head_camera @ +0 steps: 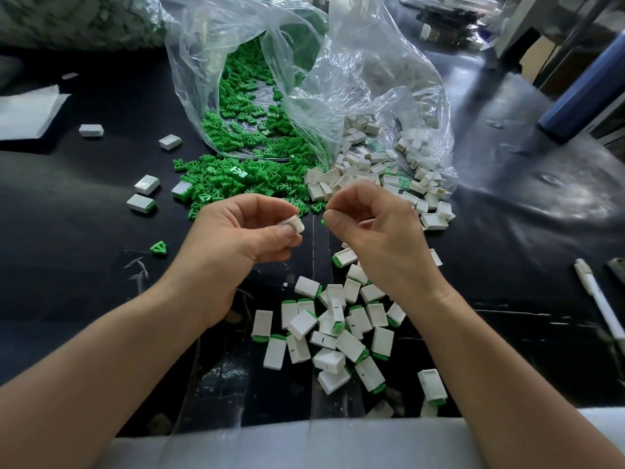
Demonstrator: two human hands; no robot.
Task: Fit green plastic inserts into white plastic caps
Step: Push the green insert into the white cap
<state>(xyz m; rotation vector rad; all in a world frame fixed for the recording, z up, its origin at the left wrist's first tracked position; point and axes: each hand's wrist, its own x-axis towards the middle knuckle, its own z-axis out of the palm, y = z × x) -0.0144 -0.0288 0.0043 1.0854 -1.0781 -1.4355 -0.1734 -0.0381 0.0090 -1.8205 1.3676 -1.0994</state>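
Two bare hands are held up over a black table [101, 231], seen from above. The left hand [243, 231] pinches a white cap [293, 225] between the thumb and curled fingers. The right hand [372, 228] is just beside it, not touching, and pinches a green insert [323, 221] at its fingertips. Only a small green edge of the insert shows. The insert and cap are close together but apart.

Farther away, crumpled clear plastic [338, 79] lies open. Loose inserts [250, 170] spill from it on the left and empty caps [365, 170] on the right. Near the person, under the right wrist, lies a heap of fitted caps [338, 330], many with green showing at one end. A few stray caps [147, 184] lie to the left. A white pen [598, 299] lies near the right edge.
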